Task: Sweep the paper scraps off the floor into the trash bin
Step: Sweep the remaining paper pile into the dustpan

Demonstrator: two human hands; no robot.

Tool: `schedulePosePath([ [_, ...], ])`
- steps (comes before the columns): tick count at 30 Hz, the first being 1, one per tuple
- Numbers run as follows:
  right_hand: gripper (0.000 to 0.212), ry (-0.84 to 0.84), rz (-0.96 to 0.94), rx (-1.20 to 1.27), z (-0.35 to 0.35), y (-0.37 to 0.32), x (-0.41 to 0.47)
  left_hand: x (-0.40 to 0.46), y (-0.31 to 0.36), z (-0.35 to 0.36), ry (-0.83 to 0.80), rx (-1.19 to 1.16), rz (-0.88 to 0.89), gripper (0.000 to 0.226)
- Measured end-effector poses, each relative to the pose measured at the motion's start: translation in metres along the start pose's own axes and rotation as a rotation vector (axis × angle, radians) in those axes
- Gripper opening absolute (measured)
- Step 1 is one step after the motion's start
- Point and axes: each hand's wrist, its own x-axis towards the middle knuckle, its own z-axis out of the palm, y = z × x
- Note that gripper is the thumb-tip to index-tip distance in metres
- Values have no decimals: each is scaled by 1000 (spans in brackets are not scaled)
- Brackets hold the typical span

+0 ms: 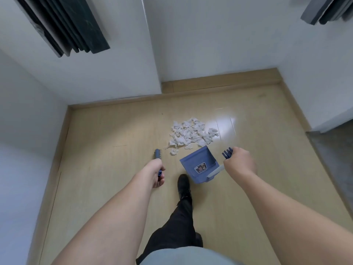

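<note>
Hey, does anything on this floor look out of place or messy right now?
Yes: a heap of torn white paper scraps lies on the wooden floor just beyond the blue dustpan. A few strays sit apart near the broom. None are in the dustpan.

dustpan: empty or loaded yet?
Empty. The dustpan shows only bare blue plastic and a label; the paper scraps lie piled on the floor beyond it.
</note>
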Motion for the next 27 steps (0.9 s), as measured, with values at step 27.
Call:
schedulePosePath([
  [27, 16, -242, -320, -330, -140, 94, 335, 7, 220, 240, -70, 341, -233, 20],
])
